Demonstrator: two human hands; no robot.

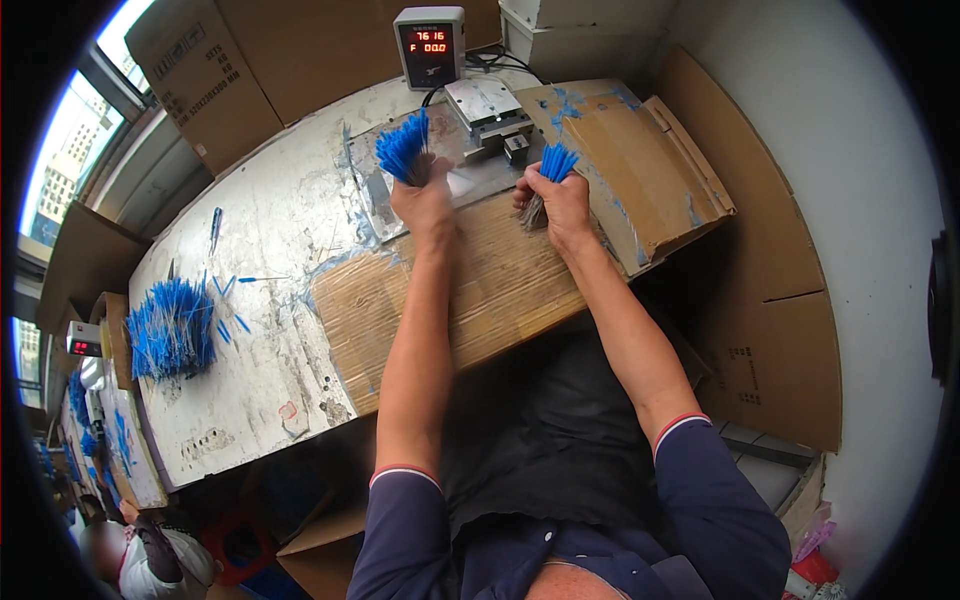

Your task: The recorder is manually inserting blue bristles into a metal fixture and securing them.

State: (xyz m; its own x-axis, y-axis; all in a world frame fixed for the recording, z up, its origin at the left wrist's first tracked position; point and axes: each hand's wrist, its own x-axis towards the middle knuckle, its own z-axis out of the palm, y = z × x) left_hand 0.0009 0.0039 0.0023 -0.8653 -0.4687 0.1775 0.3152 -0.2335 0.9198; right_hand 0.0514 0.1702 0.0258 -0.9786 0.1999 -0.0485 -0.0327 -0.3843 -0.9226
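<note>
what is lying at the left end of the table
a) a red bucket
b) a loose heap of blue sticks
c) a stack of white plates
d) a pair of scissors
b: a spread heap of blue sticks lies on the table at its left end, apart from the bundles gripped in the left hand and the right hand.

Desk (270,215): pale, scuffed, blue-stained top.
Centre: cardboard sheet (490,290) — lying flat, front edge overhanging.
Rear: metal plate (470,180) carrying a small metal fixture (490,110); digital meter (430,45) behind.
Left: heap of blue sticks (170,330) — loose ones beside it.
</note>
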